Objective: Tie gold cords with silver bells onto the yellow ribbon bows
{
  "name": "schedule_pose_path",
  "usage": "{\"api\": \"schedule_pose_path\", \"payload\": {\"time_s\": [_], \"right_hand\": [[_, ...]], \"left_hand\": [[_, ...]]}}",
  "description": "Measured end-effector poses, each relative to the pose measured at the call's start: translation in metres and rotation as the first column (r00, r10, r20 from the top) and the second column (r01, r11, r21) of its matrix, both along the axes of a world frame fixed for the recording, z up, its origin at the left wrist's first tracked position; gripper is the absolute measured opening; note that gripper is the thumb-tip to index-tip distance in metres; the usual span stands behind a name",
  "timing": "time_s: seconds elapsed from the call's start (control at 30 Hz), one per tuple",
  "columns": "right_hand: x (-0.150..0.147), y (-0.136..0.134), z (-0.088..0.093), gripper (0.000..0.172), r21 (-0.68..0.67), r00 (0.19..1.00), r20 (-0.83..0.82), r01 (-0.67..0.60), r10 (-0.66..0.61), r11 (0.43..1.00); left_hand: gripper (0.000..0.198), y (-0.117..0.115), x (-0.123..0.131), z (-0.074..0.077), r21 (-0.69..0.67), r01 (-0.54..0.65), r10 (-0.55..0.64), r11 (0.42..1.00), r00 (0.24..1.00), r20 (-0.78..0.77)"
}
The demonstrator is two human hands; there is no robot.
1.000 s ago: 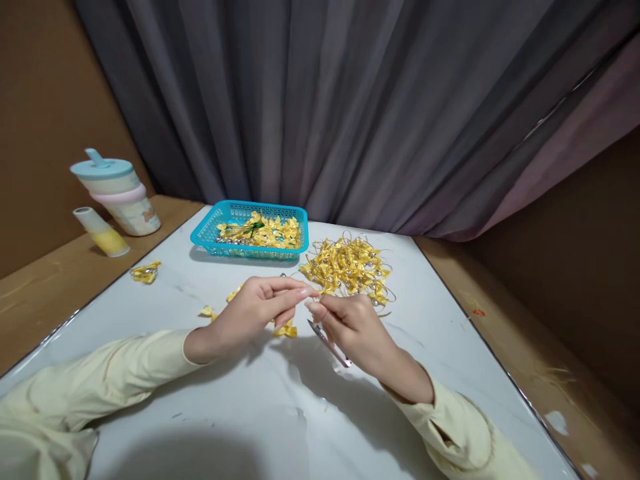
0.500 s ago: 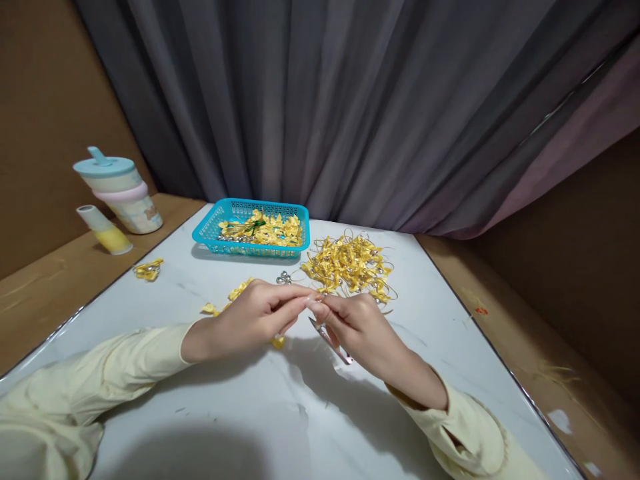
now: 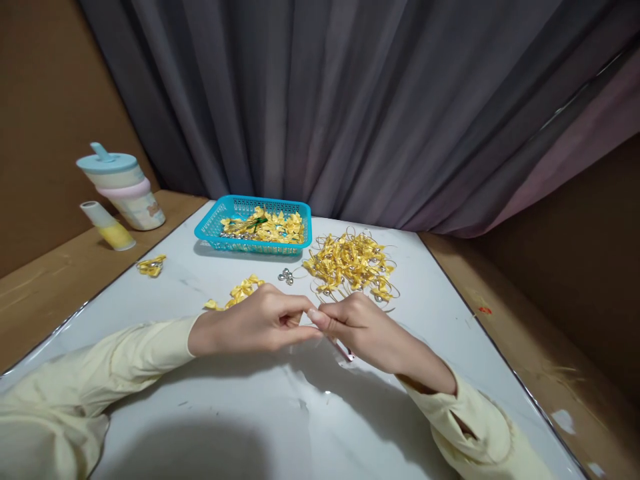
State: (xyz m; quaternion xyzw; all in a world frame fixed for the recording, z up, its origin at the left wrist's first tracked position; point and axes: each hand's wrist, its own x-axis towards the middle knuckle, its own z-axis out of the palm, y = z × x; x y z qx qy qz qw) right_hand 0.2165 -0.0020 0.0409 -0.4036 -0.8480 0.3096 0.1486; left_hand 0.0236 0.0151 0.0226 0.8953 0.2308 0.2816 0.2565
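Both hands meet fingertip to fingertip above the middle of the white table (image 3: 210,393). My left hand (image 3: 265,320) has its thumb and index finger bent toward the right one, and what lies between them is too small to make out. My right hand (image 3: 357,327) is closed in a pinch, its thumb against the curled index finger. Partly hidden beneath it are pink-handled scissors or snips (image 3: 346,352). Just beyond the hands lie a heap of yellow bows with bells and thin loops (image 3: 350,263), a few silver bells (image 3: 287,275) and loose yellow bows (image 3: 245,289).
A blue basket (image 3: 253,250) holding yellow bows and silver bells stands at the back. A small yellow bundle (image 3: 151,266) lies at the left. Past the table's left edge stand a lidded cup (image 3: 133,197) and a yellow-and-white tube (image 3: 107,227). A grey curtain (image 3: 320,100) hangs behind.
My left thumb has moved lower and apart from its index finger. The yellow piece below my left hand no longer shows, and less of the pink-handled tool is visible. The view has shifted slightly.
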Motion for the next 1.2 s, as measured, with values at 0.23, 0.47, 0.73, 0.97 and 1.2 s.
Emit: {"api": "schedule_pose_path", "payload": {"time_s": [0.23,0.47,0.73,0.97,1.2], "right_hand": [[0.009,0.004,0.007,0.037,-0.184,0.992,-0.110,-0.088,0.068,0.979],[0.007,0.003,0.006,0.024,-0.282,0.976,-0.204,0.019,-0.080,0.959],[0.006,0.002,0.006,0.029,-0.266,0.959,-0.239,0.088,-0.154,0.960],[0.005,0.002,0.003,0.029,-0.231,0.954,-0.223,0.146,-0.199,0.962],[0.006,0.002,0.007,0.023,-0.222,0.951,-0.220,0.167,-0.216,0.961]], "left_hand": [[0.017,0.000,0.003,0.001,-0.302,-0.079,0.123,0.950,0.984,0.129],[0.020,0.004,0.004,0.005,-0.584,-0.093,0.231,0.807,0.959,0.166],[0.019,0.002,0.003,0.009,-0.602,-0.085,0.256,0.794,0.945,0.203],[0.014,0.004,0.003,0.005,-0.434,-0.169,0.290,0.885,0.929,0.229],[0.017,0.004,0.002,-0.005,-0.099,-0.272,0.288,0.957,0.929,0.231]]}}
